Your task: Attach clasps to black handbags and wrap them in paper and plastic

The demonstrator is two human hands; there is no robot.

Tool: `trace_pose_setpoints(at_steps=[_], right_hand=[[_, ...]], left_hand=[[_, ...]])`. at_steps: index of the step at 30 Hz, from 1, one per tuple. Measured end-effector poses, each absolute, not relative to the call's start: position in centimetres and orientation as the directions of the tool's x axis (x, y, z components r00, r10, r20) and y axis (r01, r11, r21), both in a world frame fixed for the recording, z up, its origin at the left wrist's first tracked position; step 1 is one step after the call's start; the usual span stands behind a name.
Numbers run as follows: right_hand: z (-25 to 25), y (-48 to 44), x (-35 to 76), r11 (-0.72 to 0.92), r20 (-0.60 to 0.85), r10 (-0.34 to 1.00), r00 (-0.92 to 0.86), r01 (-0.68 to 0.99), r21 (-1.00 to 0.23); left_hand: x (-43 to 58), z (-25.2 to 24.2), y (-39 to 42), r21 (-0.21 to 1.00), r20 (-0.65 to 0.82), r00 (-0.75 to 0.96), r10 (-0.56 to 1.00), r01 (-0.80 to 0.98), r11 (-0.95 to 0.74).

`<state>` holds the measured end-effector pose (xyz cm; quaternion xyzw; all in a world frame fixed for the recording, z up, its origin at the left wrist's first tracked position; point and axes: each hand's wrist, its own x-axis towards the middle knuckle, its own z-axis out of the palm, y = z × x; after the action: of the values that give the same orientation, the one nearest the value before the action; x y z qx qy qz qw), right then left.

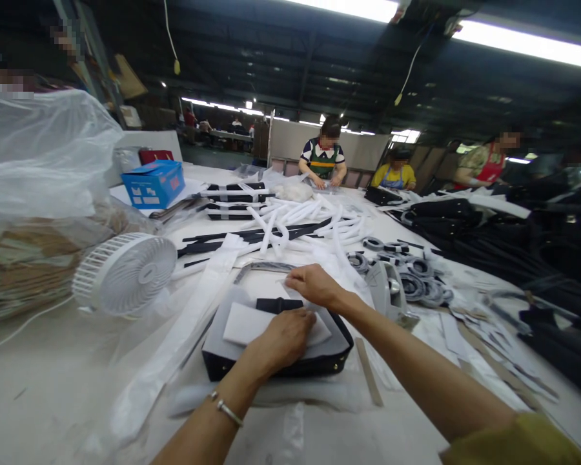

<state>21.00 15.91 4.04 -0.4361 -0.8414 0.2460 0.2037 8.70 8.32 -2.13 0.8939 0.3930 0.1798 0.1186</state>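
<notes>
A black handbag [275, 369] with small gold studs lies on the table in front of me, a pale grey sheet [223, 310] covering its upper face. On top of that rests a white foam sheet [244, 324], and a black strap-like piece [277, 304] lies along its far edge. My left hand [286, 337] is curled down on the foam sheet, its fingertips partly hidden. My right hand [314, 285] is closed in a pinch above the bag's far side, near a plastic-wrapped handle [261, 265]; whatever sits between its fingers is too small to make out.
A white fan [126, 274] and a blue box [153, 184] stand on the left. White foam strips [295, 216] and black straps [208, 247] lie beyond the bag. Wrapped rolls [416, 284] and a tape dispenser [386, 289] are at right. Several co-workers stand farther back.
</notes>
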Motion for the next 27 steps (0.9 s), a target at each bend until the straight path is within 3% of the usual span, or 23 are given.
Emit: trace_pose_setpoints(at_steps=[3, 11, 15, 19, 21, 24, 27], right_hand=[[2.5, 15.8, 21.6, 0.424, 0.084, 0.853, -0.515, 0.591, -0.687], [-1.5, 14.8, 25.6, 0.226, 0.067, 0.963, -0.262, 0.639, -0.735], [-1.8, 14.7, 25.5, 0.189, 0.104, 0.981, -0.166, 0.656, -0.731], [-0.6, 13.9, 25.1, 0.256, 0.17, 0.967, -0.192, 0.693, -0.674], [0.1, 13.0, 25.2, 0.387, 0.236, 0.922, -0.308, 0.682, -0.621], [0.7, 11.5, 25.8, 0.66, 0.326, 0.744, -0.584, 0.564, -0.496], [1.0, 10.7, 26.4, 0.751, 0.329, 0.639, -0.695, 0.471, -0.463]], left_hand=[[9.1, -2.9, 8.6, 0.377, 0.254, 0.617, 0.745, 0.646, -0.663], [8.3, -3.9, 7.9, 0.671, 0.314, 0.389, 0.866, 0.554, -0.492], [8.2, -3.8, 8.3, 0.742, 0.322, 0.343, 0.882, 0.488, -0.46], [8.2, -4.3, 8.5, 0.765, 0.34, 0.304, 0.89, 0.46, -0.45], [8.1, -4.6, 8.6, 0.773, 0.359, 0.258, 0.897, 0.457, -0.44], [8.1, -4.9, 8.6, 0.777, 0.413, 0.236, 0.88, 0.412, -0.475], [8.1, -4.9, 8.7, 0.762, 0.432, 0.291, 0.854, 0.389, -0.518]])
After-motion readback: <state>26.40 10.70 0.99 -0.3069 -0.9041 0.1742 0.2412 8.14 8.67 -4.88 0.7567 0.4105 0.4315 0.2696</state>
